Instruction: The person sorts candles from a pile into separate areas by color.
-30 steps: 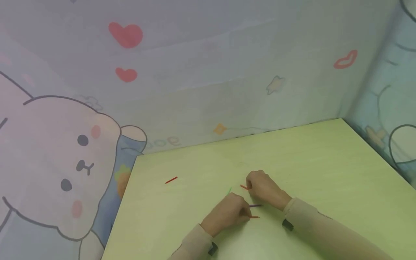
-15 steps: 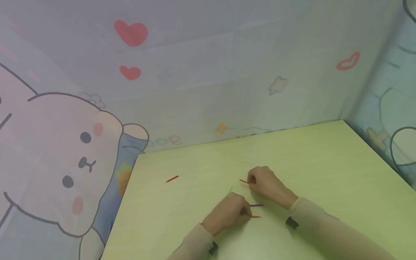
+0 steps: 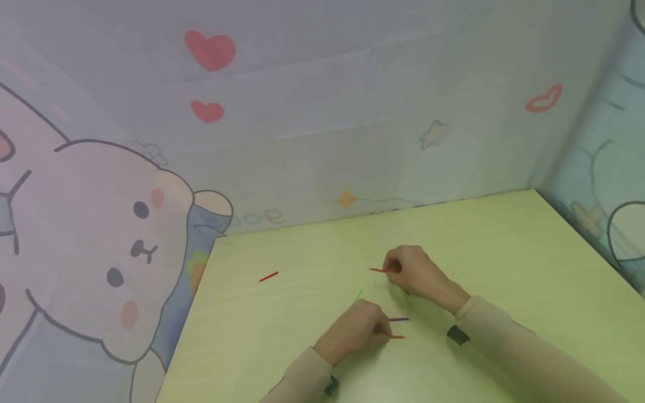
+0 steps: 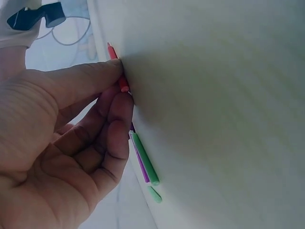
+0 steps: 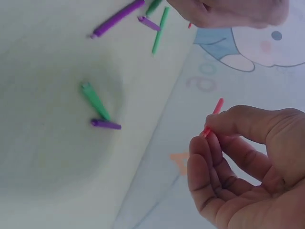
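Note:
My left hand rests low at the table and pinches a slim red pen with a pointed end between thumb and fingertips. Farther back, my right hand pinches a thin red pen-like stick above the table; its inner end is hidden by the fingers. A purple pen lies just past the left hand's fingers. Beyond that hand's knuckles shows a green stick. Under the right hand lie a short green piece and a short purple piece, touching or nearly so.
Another red stick lies alone at the far left of the pale green table. A short purple piece lies by a thin green stick. A patterned cloth wall rises behind the table's back edge.
My right hand has moved away from me and up with the red stick, widening its distance from the left hand. The left hand stays put with its red pen. The view has turned slightly.

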### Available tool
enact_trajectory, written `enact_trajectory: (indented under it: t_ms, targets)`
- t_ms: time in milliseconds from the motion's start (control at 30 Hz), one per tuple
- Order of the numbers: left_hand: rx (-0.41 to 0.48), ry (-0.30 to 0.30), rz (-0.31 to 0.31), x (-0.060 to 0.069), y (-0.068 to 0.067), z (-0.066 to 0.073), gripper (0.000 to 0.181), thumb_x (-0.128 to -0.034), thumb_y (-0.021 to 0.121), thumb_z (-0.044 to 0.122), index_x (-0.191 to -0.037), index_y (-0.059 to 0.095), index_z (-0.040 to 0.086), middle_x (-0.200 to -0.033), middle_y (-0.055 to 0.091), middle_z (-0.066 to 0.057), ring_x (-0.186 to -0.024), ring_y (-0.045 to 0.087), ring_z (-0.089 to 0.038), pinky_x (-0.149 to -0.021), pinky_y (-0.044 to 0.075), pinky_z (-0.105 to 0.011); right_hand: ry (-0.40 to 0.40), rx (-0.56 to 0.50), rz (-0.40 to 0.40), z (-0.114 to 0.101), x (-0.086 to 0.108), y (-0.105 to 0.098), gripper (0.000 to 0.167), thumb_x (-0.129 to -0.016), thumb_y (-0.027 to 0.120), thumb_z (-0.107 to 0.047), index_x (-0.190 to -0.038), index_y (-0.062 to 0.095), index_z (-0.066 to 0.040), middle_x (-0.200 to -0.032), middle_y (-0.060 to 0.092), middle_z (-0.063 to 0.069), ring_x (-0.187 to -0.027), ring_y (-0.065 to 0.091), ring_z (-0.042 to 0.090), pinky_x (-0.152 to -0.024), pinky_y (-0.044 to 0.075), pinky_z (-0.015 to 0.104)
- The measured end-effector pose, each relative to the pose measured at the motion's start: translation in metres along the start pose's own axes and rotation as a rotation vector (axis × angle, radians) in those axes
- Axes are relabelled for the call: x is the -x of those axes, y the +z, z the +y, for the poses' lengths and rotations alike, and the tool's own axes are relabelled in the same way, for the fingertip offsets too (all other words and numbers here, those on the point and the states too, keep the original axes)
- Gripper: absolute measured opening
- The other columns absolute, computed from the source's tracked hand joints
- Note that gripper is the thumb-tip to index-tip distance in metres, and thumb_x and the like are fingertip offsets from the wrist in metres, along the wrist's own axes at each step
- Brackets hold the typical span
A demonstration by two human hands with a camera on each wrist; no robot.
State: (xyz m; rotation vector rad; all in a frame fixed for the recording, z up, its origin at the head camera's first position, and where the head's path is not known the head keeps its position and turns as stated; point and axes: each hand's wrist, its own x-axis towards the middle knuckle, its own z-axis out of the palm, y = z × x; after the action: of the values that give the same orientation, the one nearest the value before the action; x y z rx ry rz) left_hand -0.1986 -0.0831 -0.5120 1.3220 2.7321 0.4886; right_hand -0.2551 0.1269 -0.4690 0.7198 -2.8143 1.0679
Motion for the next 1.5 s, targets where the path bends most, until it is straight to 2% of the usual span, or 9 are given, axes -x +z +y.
enact_trajectory:
  t_ms: [133,400,600,733,867,933,1167,1500]
  targets:
    - [-0.001,0.000,0.015,-0.001,0.001,0.001,0.013,-0.0970,0.089,0.016,-0.084,0.089,0.018,-0.072,0.075,0.015,-0.063,0.049,0.015,-0.068,0.042,-0.002,-0.067,-0.029,-0.005,0.002,-0.009,-0.011,0.018,-0.096,0.074,0.005,-0.095,0.080,-0.012,-0.090,0.072,-0.004,-0.080,0.064,0.010,-0.073,0.058,0.029]
    - [0.021,0.019,0.022,-0.005,0.008,0.004,0.011,-0.0936,0.088,0.008,-0.088,0.091,0.018,-0.076,0.079,0.015,-0.067,0.054,0.015,-0.071,0.042,0.000,-0.295,0.001,0.008,0.000,-0.038,-0.030,0.019,-0.097,0.080,0.002,-0.099,0.078,-0.017,-0.096,0.070,-0.005,-0.086,0.064,0.010,-0.079,0.060,0.033]
    - [-0.006,0.041,0.036,-0.007,0.014,0.007,0.015,-0.0893,0.089,0.005,-0.088,0.091,0.020,-0.077,0.078,0.016,-0.068,0.053,0.016,-0.071,0.041,0.001,-0.379,0.011,-0.010,-0.012,-0.067,-0.033,0.017,-0.100,0.080,-0.001,-0.102,0.079,-0.018,-0.099,0.067,-0.006,-0.090,0.066,0.009,-0.083,0.063,0.037]
    - [-0.003,0.028,0.043,-0.006,0.016,0.008,0.014,-0.0897,0.089,0.007,-0.086,0.090,0.021,-0.075,0.077,0.018,-0.067,0.050,0.018,-0.070,0.041,0.000,-0.446,0.010,-0.026,-0.022,-0.091,-0.025,0.015,-0.100,0.079,-0.001,-0.102,0.079,-0.016,-0.100,0.067,-0.003,-0.091,0.067,0.011,-0.084,0.064,0.037]
    - [0.005,0.031,0.056,-0.006,0.018,0.010,0.012,-0.0940,0.089,0.014,-0.086,0.091,0.022,-0.071,0.074,0.019,-0.064,0.044,0.017,-0.067,0.040,0.000,-0.478,0.003,-0.054,-0.028,-0.111,-0.014,0.014,-0.101,0.078,0.000,-0.102,0.079,-0.014,-0.101,0.067,-0.001,-0.091,0.067,0.012,-0.085,0.064,0.038]
    - [0.029,0.028,0.059,-0.006,0.019,0.011,0.012,-0.0950,0.089,0.014,-0.086,0.091,0.021,-0.071,0.075,0.018,-0.064,0.045,0.018,-0.067,0.040,0.000,-0.484,0.009,-0.073,-0.029,-0.120,-0.008,0.014,-0.101,0.078,0.000,-0.102,0.080,-0.014,-0.101,0.067,-0.001,-0.092,0.067,0.012,-0.086,0.064,0.037]
    - [0.009,0.042,0.071,-0.005,0.020,0.012,0.017,-0.0885,0.088,0.005,-0.090,0.091,0.022,-0.076,0.076,0.019,-0.068,0.051,0.018,-0.069,0.041,0.000,-0.518,0.042,-0.140,-0.038,-0.144,0.016,0.012,-0.104,0.076,-0.003,-0.104,0.081,-0.014,-0.102,0.071,-0.002,-0.094,0.067,0.012,-0.086,0.061,0.030]
    - [0.001,0.051,0.088,-0.006,0.017,0.012,0.017,-0.0870,0.089,0.002,-0.089,0.090,0.019,-0.079,0.078,0.015,-0.071,0.056,0.018,-0.071,0.044,0.000,-0.573,0.058,-0.238,-0.051,-0.173,0.052,0.008,-0.104,0.078,-0.006,-0.104,0.082,-0.013,-0.101,0.071,-0.001,-0.093,0.067,0.011,-0.085,0.058,0.023]
